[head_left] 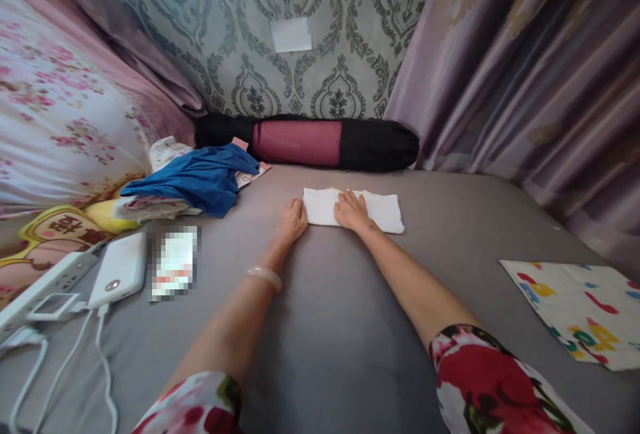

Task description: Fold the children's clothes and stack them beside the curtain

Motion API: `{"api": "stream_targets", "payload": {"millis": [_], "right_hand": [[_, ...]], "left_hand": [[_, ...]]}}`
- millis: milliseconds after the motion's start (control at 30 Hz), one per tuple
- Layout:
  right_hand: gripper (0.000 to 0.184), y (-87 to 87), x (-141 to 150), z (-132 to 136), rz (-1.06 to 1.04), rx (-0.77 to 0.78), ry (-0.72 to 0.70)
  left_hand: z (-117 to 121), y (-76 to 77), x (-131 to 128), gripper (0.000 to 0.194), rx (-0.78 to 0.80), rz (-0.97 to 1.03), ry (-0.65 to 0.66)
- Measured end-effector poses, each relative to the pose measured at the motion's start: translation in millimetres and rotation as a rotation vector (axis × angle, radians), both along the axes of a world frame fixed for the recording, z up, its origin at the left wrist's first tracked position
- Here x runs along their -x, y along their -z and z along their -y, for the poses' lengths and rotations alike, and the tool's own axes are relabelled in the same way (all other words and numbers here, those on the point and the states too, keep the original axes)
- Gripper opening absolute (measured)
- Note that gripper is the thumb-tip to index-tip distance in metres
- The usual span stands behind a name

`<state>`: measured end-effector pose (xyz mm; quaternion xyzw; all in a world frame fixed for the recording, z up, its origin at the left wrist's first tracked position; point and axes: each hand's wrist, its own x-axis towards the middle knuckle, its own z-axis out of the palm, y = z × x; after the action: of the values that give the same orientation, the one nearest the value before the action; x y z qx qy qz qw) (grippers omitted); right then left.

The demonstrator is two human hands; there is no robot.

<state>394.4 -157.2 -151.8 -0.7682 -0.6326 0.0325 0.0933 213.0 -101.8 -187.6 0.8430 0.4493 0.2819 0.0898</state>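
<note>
- My left hand (293, 219) lay palm down, fingers together, arm stretched forward, a pale bangle on its wrist.
- My right hand (351, 211) lay flat too, fingers spread, forearm angled inward, floral sleeve at the elbow.

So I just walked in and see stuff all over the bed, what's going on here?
A person is leaning over a grey bed with both hands on a folded white cloth. The left hand rests at its left end, and the right hand lies flat on its middle. A blue garment sits on a pile to the left, and a patterned cloth lies flat on the right.
</note>
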Motion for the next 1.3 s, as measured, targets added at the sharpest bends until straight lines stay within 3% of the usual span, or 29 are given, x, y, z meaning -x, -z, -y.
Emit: {"api": "stream_targets", "payload": {"millis": [200,433,700,867,1133,1300], "right_hand": [[0.054,4.3,19.8,-9.9,0.006,-0.035,-0.036],[0.057,15.3,22.1,-9.0,0.021,-0.076,-0.025],[0.058,11.0,21.2,-14.3,0.015,-0.005,-0.018],[0.057,5.1,36.0,-23.3,0.006,-0.027,-0.047],[0.059,19.1,51.0,-29.1,-0.014,-0.082,-0.075],[0.058,19.1,50.1,-28.6,-0.005,-0.076,-0.072]], "left_hand": [[0.0,1.5,0.8,0.022,-0.022,-0.001,-0.04],[-3.7,5.8,1.8,0.022,-0.023,0.002,-0.048],[-6.1,7.0,2.3,0.026,-0.014,0.02,-0.056],[-10.4,9.9,3.4,0.029,0.021,0.067,-0.082],[-13.3,12.2,5.1,0.032,0.063,0.118,-0.132],[-13.8,12.7,5.8,0.034,0.062,0.138,-0.135]]}}
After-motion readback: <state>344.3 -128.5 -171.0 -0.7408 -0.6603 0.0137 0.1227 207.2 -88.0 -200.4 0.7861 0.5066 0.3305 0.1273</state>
